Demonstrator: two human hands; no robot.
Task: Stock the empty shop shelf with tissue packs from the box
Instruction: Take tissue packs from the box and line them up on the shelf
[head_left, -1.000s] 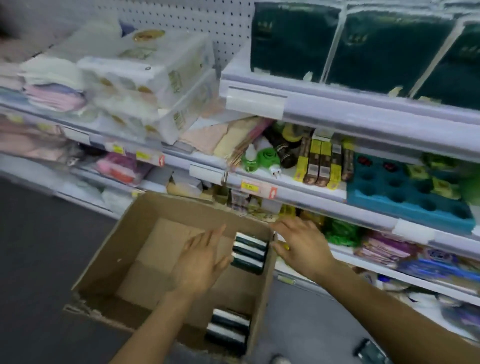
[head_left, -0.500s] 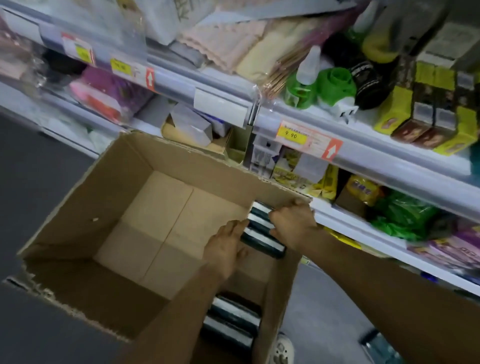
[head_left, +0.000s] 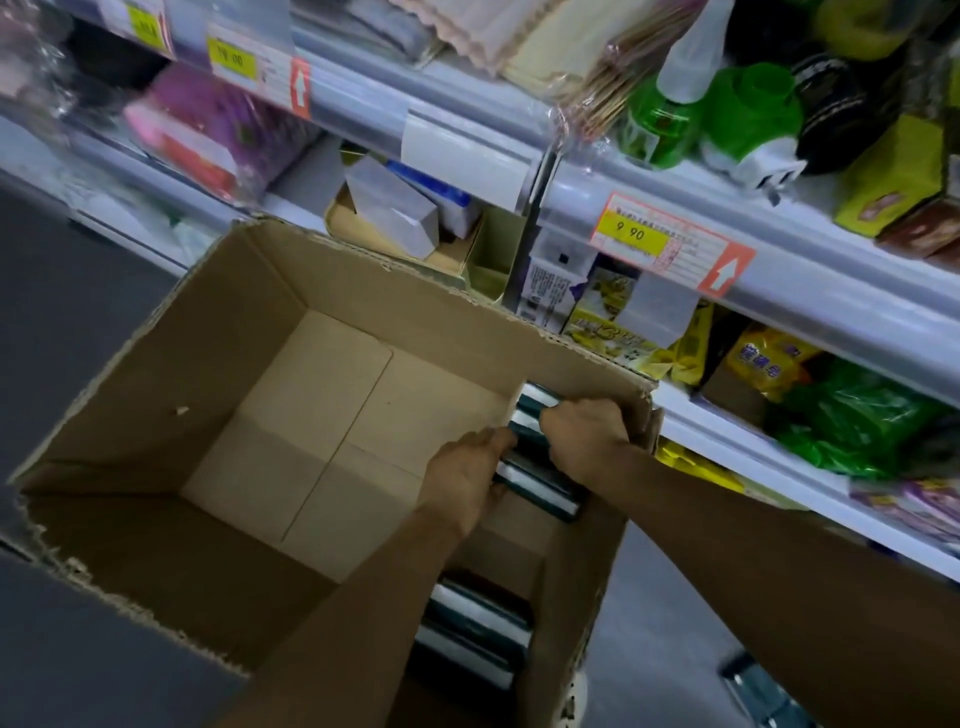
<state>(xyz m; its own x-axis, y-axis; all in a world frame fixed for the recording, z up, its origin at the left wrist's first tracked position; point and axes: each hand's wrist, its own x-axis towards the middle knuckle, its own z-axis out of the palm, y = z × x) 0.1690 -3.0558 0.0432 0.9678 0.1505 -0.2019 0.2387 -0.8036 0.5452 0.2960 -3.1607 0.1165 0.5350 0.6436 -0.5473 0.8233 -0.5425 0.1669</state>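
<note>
Reaching down into the right side of the cardboard box (head_left: 171, 358), both hands close on the same stack of tissue packs (head_left: 535, 480) just right of the frame's centre: the right hand (head_left: 584, 431) curls over the top of the stack from the far side, knuckles up, while the left hand (head_left: 465, 480) grips its near end, fingers tucked against the dark green and white wrappers. That stack stands against the box's right wall and shows about three layered packs, though the hands cover part of it and the count is not certain. A second stack (head_left: 475, 631) lies lower in the frame, in the near right corner of the box, partly hidden under the left forearm; two or three packs show there. Everything else inside the box is bare cardboard floor, so most of the load appears to have gone already, and by my reading only these two small stacks are left to lift out. The empty shelf meant to receive them is not in view. What does show, across the top and right of the frame, is shelving (head_left: 810, 291) full of other goods: green bottles, yellow cartons, pink and purple packets at the upper left, and two yellow price tags, one reading 9.90 (head_left: 631, 233). The job looks close to finished.
</note>
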